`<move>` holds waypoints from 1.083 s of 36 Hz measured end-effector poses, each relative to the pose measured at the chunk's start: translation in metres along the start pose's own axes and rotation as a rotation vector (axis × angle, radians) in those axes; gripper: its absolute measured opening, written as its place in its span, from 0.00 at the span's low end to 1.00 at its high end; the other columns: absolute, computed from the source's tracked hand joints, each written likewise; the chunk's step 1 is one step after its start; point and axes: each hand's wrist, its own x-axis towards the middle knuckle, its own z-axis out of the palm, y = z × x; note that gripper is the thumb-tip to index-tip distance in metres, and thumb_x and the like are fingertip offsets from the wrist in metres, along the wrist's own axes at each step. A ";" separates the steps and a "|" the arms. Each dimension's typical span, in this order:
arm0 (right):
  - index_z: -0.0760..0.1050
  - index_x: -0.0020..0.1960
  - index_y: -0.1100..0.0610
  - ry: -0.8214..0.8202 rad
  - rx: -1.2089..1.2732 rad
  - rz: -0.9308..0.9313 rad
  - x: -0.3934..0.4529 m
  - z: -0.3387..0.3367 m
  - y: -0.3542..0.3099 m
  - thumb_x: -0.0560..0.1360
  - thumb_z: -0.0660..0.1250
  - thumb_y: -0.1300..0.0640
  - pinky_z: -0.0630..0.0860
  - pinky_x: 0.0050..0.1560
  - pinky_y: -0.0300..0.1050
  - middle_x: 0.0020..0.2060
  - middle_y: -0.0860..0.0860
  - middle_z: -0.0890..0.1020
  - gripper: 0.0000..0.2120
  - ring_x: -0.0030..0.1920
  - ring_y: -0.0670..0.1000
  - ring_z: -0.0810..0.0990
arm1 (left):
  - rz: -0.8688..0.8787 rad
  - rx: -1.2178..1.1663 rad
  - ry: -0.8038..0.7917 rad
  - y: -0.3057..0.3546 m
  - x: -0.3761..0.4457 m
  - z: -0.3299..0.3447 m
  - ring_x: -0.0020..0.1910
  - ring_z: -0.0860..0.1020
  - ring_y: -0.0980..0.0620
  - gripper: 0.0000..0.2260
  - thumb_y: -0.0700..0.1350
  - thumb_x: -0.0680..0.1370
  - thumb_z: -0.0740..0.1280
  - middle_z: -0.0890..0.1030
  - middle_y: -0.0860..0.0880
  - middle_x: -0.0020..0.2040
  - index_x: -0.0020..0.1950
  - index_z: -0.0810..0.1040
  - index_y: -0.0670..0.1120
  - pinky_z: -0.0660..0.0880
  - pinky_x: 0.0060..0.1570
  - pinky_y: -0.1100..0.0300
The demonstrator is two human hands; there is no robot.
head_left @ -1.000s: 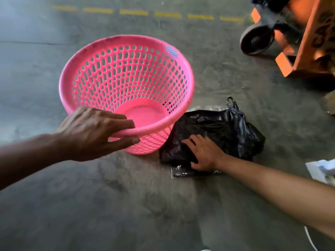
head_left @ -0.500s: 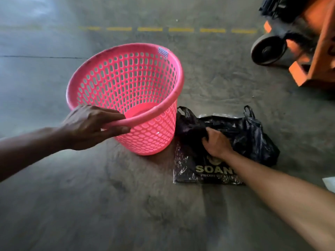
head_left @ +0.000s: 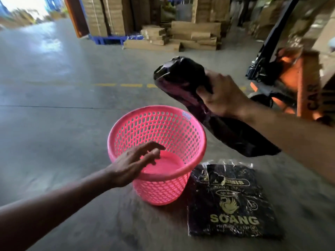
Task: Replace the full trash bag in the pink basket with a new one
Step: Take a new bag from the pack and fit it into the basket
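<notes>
**Black bag lifted clear of the floor, basket released**

Half a second ago the right hand was gripping a black bag down on the concrete beside the basket; now the right hand (head_left: pixel 222 96) holds that black trash bag (head_left: pixel 183 82) up in the air, above and to the right of the pink basket (head_left: pixel 190 131). Its fingers are clenched around the bag's middle. The bag's long axis runs diagonally, one bunched end pointing up and left, the other trailing down and right past the forearm, which hides part of it. Motion blur softens its outline, so whether it is folded or stuffed cannot be told.

Meanwhile the left hand (head_left: pixel 134 165) has let go of the rim it was grasping and hovers at the near edge of the basket, fingers spread and loose, covering part of the rim. The basket stands upright on the concrete floor (head_left: pixel 54 124), mouth open toward the camera, pink bottom bare.

Just right of the basket's base lies a flat packet of bags (head_left: pixel 233 201) printed "SOANG"; its smaller lettering is too blurred to read. Left of the basket and beyond it the floor is open. An orange pallet truck (head_left: pixel 299 84) stands at the right edge, cut off by the frame, and stacked cardboard (head_left: pixel 192 35) sits well behind.
</notes>
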 end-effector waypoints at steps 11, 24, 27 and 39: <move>0.73 0.61 0.55 -0.479 -0.230 -0.366 -0.051 0.127 -0.065 0.74 0.63 0.48 0.79 0.51 0.59 0.57 0.55 0.78 0.18 0.57 0.60 0.77 | -0.476 -0.753 0.138 0.002 0.044 -0.077 0.48 0.86 0.47 0.33 0.63 0.70 0.76 0.85 0.40 0.59 0.65 0.80 0.42 0.83 0.56 0.49; 0.70 0.71 0.59 -0.421 -0.358 0.633 -0.025 0.017 0.085 0.61 0.63 0.19 0.74 0.62 0.54 0.69 0.61 0.75 0.53 0.67 0.62 0.76 | -0.538 0.299 0.379 -0.027 0.060 -0.094 0.53 0.80 0.44 0.31 0.58 0.60 0.84 0.83 0.46 0.53 0.56 0.75 0.49 0.76 0.48 0.54; 0.85 0.45 0.57 -0.525 -0.148 0.669 -0.036 0.026 0.106 0.54 0.73 0.23 0.73 0.44 0.47 0.43 0.54 0.87 0.39 0.47 0.57 0.85 | -0.486 0.365 0.339 -0.033 0.055 -0.092 0.50 0.81 0.45 0.18 0.54 0.62 0.84 0.84 0.46 0.49 0.44 0.80 0.50 0.73 0.45 0.58; 0.79 0.48 0.57 -0.208 0.279 0.480 -0.010 0.103 0.046 0.71 0.70 0.57 0.78 0.49 0.52 0.47 0.58 0.85 0.07 0.48 0.57 0.83 | -0.141 0.552 0.488 -0.041 0.067 -0.084 0.50 0.78 0.43 0.07 0.49 0.71 0.76 0.73 0.48 0.50 0.45 0.83 0.48 0.77 0.54 0.51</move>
